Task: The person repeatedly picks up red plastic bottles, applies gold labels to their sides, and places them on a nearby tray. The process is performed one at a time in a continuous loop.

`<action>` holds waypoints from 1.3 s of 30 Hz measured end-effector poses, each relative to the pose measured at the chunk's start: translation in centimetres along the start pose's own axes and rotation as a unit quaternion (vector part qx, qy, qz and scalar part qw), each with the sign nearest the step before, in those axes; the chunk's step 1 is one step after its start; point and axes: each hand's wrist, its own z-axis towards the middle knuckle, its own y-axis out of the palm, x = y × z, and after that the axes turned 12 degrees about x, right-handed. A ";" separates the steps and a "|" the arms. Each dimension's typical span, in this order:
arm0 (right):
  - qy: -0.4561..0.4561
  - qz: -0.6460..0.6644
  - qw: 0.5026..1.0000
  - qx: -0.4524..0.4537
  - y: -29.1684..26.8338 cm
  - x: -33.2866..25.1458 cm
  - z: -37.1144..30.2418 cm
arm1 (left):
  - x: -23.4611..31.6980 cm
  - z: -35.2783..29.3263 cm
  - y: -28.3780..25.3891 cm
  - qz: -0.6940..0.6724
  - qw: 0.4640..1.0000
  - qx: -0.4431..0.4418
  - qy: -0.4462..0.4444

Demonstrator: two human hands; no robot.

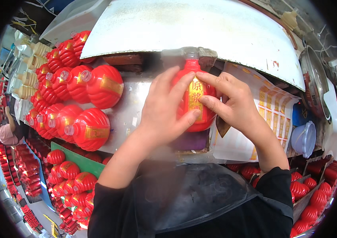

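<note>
A red ribbed bottle [185,108] with a clear neck lies in front of me, its neck pointing away against a block under the white board. On its front is a narrow gold label [196,94] with dark lettering. My left hand [161,104] wraps the bottle's left side, fingertips near the label's top and thumb low on the front. My right hand [234,97] grips the right side, index finger and thumb pressing at the label's right edge. Beneath that hand a dark, pointed, blade-like piece [222,127] sticks out; whether the hand holds it is hidden.
Printed sheets of gold labels [273,119] lie right of the bottle. A white board [188,25] spans the far side. Several labelled red bottles [105,86] lie at left, more below a green panel [77,158]. A pale bucket [304,139] hangs at right; a person [6,129] is far left.
</note>
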 end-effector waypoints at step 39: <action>0.118 0.106 0.987 -0.031 -0.1 0.9 -1.4 | -0.9 -0.7 0.5 -0.236 0.958 0.024 -0.163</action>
